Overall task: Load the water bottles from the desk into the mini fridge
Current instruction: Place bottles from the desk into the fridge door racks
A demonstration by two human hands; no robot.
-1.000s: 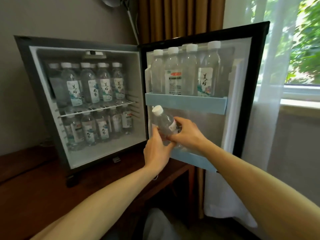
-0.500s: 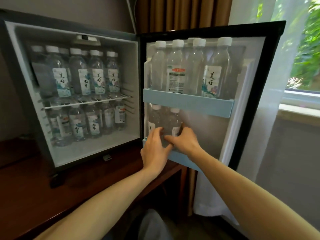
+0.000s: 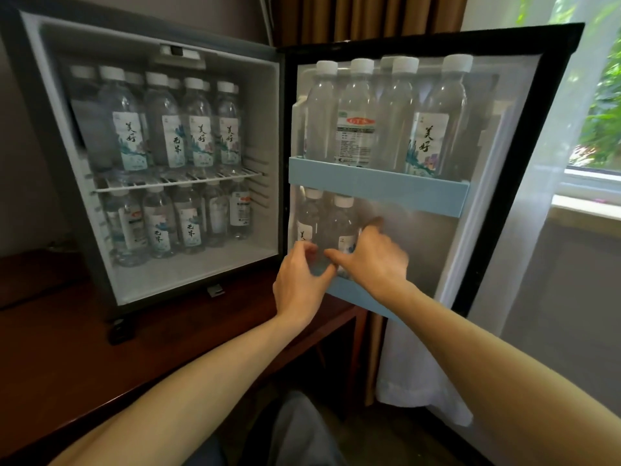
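Bottles stand two abreast on the lower door shelf [image 3: 357,294] of the open mini fridge [image 3: 266,146]: an inner bottle [image 3: 307,213] beside the hinge and an outer bottle [image 3: 343,220] touching it, both upright with white caps. Our right hand [image 3: 373,264] wraps the outer bottle low down, thumb across its front and forefinger raised past its far side, though motion blur softens the grasp. Our left hand [image 3: 299,285] sits just beside it, fingers bent toward the foot of the inner bottle, thumb pointing at the right hand; we cannot tell whether it grasps anything or merely touches. Above, the upper door shelf [image 3: 386,188], pale blue, carries a tight row of upper door bottles [image 3: 356,122]. The door [image 3: 420,47] has a black frame and swings out to our right. Inside the cabinet a wire rack [image 3: 174,183] splits the space, with top rack bottles [image 3: 161,129] crowded above it and bottom bottles [image 3: 188,223] below on the white floor. Everything rests on a dark wooden desk [image 3: 67,348]. Behind hang brown drapes [image 3: 369,15], and beyond the door a sheer white curtain [image 3: 413,381] covers a window [image 3: 601,112] with green leaves outside.
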